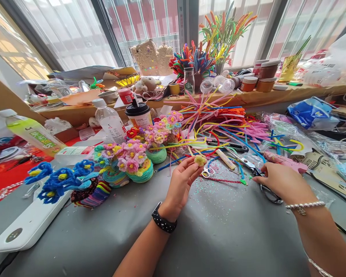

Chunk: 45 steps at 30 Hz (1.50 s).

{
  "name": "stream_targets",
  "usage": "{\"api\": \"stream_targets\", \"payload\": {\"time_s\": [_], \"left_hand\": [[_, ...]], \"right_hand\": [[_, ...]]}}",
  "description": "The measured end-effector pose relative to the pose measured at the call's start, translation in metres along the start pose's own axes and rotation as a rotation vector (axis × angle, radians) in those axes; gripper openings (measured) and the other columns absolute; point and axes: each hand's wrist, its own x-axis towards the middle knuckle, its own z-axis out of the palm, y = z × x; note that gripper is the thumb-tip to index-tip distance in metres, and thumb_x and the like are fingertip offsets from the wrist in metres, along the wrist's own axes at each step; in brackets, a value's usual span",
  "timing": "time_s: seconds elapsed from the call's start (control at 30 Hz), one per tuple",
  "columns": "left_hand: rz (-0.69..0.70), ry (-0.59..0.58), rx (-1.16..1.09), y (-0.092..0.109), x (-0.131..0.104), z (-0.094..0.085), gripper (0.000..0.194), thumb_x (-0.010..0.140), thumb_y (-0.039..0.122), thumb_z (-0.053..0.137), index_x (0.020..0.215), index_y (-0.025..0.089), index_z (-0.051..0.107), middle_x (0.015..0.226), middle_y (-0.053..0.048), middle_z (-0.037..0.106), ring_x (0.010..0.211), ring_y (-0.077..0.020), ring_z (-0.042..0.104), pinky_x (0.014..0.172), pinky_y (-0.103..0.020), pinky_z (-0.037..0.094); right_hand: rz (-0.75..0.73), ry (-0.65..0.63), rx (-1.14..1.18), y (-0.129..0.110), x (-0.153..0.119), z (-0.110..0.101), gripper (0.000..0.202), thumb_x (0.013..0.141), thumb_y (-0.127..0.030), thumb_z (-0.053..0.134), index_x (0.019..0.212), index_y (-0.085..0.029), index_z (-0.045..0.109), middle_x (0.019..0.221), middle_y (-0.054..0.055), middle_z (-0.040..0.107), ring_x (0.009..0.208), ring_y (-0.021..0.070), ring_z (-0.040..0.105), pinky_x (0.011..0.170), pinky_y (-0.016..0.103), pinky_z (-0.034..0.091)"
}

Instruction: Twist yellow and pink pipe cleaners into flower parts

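Observation:
Between the fingertips and thumb of my left hand (182, 184) is a small, fuzzy yellow piece of pipe cleaner (200, 160), raised above the table. My right hand (286, 182) is closed around the middle of a pair of scissors (271, 195); its blades point away to the upper left and the dark handle loops lie below my palm. Small white-handled scissors (208, 172) lie just beyond my left fingertips. A red tinsel stem (223, 181) and a blue pipe cleaner with a green end (242, 175) rest between my hands.
Pipe cleaners (219, 115) in many colours are heaped at the back. To the left stand pots of pink pipe-cleaner flowers (132, 156), blue flowers (57, 181), a lidded cup (138, 114) and bottles. A pink tool (285, 161) lies beyond my right hand. Glitter dots the grey table (219, 238).

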Motion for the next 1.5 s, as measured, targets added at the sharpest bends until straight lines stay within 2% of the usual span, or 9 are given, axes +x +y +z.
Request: {"api": "stream_targets", "payload": {"time_s": [0.1, 0.23, 0.33, 0.43, 0.67, 1.07, 1.23, 1.4, 1.5], "left_hand": [[0.023, -0.048, 0.091, -0.003, 0.000, -0.001, 0.022, 0.065, 0.019, 0.062, 0.086, 0.014, 0.060, 0.090, -0.004, 0.065, 0.085, -0.0126, 0.059, 0.081, -0.024, 0.044], [0.060, -0.116, 0.271, -0.006, -0.001, -0.001, 0.026, 0.064, 0.025, 0.065, 0.086, 0.014, 0.059, 0.085, -0.005, 0.065, 0.078, -0.0125, 0.060, 0.074, -0.023, 0.045], [0.063, -0.143, 0.345, -0.007, -0.003, 0.001, 0.023, 0.064, 0.028, 0.065, 0.080, 0.014, 0.058, 0.076, -0.003, 0.065, 0.073, -0.0126, 0.060, 0.068, -0.023, 0.047], [0.047, -0.185, 0.390, -0.007, -0.005, 0.003, 0.023, 0.063, 0.029, 0.065, 0.079, 0.014, 0.058, 0.070, -0.002, 0.064, 0.068, -0.0136, 0.061, 0.062, -0.023, 0.048], [-0.015, -0.239, 0.362, -0.008, -0.006, 0.006, 0.029, 0.071, 0.036, 0.055, 0.089, 0.013, 0.060, 0.066, -0.004, 0.065, 0.064, -0.0153, 0.063, 0.063, -0.027, 0.050], [0.097, -0.171, 0.396, -0.011, -0.007, 0.005, 0.021, 0.062, 0.027, 0.066, 0.077, 0.013, 0.060, 0.067, -0.002, 0.064, 0.062, -0.0134, 0.061, 0.064, -0.026, 0.049], [0.232, -0.140, 0.487, -0.014, -0.011, 0.005, 0.018, 0.068, 0.029, 0.060, 0.080, 0.015, 0.061, 0.074, -0.004, 0.064, 0.069, -0.0149, 0.061, 0.067, -0.027, 0.050], [0.561, -0.086, 0.749, -0.014, -0.013, 0.003, 0.014, 0.073, 0.026, 0.054, 0.084, 0.021, 0.063, 0.081, -0.003, 0.063, 0.075, -0.0144, 0.059, 0.071, -0.025, 0.048], [0.687, -0.009, 0.761, -0.016, -0.014, 0.001, 0.017, 0.071, 0.022, 0.057, 0.089, 0.023, 0.057, 0.081, -0.002, 0.062, 0.075, -0.0135, 0.060, 0.074, -0.026, 0.047]], "right_hand": [[-0.076, 0.145, 0.231, -0.024, -0.003, -0.017, 0.021, 0.068, -0.039, 0.056, 0.063, -0.018, 0.058, 0.060, 0.005, 0.062, 0.055, 0.0199, 0.057, 0.046, 0.029, 0.037], [-0.368, 0.073, 0.573, -0.067, -0.014, -0.031, 0.032, 0.083, -0.040, 0.037, 0.066, -0.019, 0.055, 0.060, 0.001, 0.058, 0.054, 0.0128, 0.052, 0.051, 0.025, 0.039], [-0.480, 0.085, 0.602, -0.085, -0.021, -0.026, 0.027, 0.084, -0.037, 0.037, 0.072, -0.018, 0.052, 0.066, 0.002, 0.056, 0.059, 0.0126, 0.051, 0.054, 0.024, 0.039], [-0.539, 0.080, 0.586, -0.091, -0.026, -0.017, 0.024, 0.085, -0.033, 0.036, 0.074, -0.018, 0.050, 0.068, 0.002, 0.055, 0.059, 0.0121, 0.050, 0.054, 0.023, 0.038], [-0.511, 0.206, 0.630, -0.095, -0.027, -0.014, 0.022, 0.086, -0.026, 0.035, 0.069, -0.018, 0.046, 0.062, 0.000, 0.051, 0.055, 0.0109, 0.047, 0.053, 0.022, 0.037], [-0.372, 0.121, 0.738, -0.106, -0.036, -0.011, 0.026, 0.086, -0.031, 0.033, 0.066, -0.019, 0.045, 0.057, 0.000, 0.054, 0.050, 0.0117, 0.048, 0.049, 0.023, 0.037], [-0.357, 0.145, 0.738, -0.108, -0.037, -0.008, 0.026, 0.087, -0.031, 0.030, 0.067, -0.019, 0.043, 0.056, -0.001, 0.051, 0.050, 0.0115, 0.047, 0.049, 0.023, 0.038], [-0.524, 0.215, 0.658, -0.098, -0.032, -0.016, 0.014, 0.085, -0.027, 0.038, 0.082, -0.018, 0.048, 0.071, 0.002, 0.055, 0.058, 0.0112, 0.050, 0.055, 0.023, 0.040], [-0.601, 0.287, 0.645, -0.092, -0.030, -0.020, 0.008, 0.083, -0.024, 0.042, 0.086, -0.019, 0.048, 0.075, 0.003, 0.055, 0.058, 0.0109, 0.049, 0.054, 0.023, 0.041]]}}
